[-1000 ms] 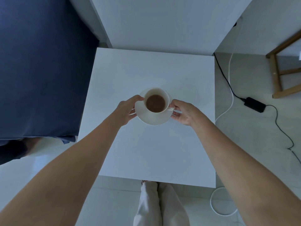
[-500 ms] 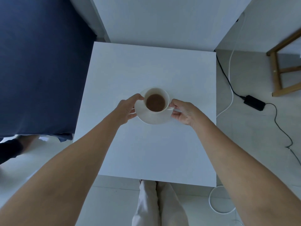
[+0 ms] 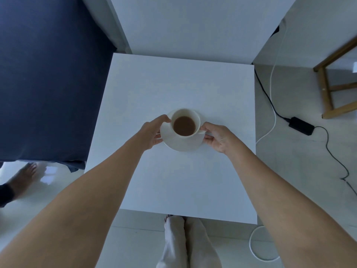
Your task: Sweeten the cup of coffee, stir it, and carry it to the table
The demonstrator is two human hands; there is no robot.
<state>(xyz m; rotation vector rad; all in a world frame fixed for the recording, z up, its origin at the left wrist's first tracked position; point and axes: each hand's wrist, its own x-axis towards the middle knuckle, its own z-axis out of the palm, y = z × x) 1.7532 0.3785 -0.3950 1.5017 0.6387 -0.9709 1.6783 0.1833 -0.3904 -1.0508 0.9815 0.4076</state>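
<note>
1. One view, head camera: the cup of coffee sits on its saucer over the middle of the white desk. Whether the saucer already rests on the desk or hangs just above it cannot be told.
2. Left hand: grip pinched on the saucer rim at 9 o'clock, thumb touching the cup wall.
3. Right hand: grip pinched on the saucer rim at 3 o'clock, beside the cup handle. A slim pale piece pokes out there; it may be a spoon, too small to confirm.
4. Judged step: final set-down and release.
5. Fault risks:
   - Uneven lowering by the two hands would tilt the saucer and slop the coffee, which stands well below the rim.
   - Fingers under the rim may be trapped, then jolt the cup when pulled out.
   - The cup could slide on the glazed saucer if one hand lets go first.
6. Surroundings: a blue bed at 9 o'clock, a power adapter with cables at 3 o'clock, a wooden stool at 2 o'clock, another person's foot at 8 o'clock.
7. Obstructions: nothing else on the desk.
</note>
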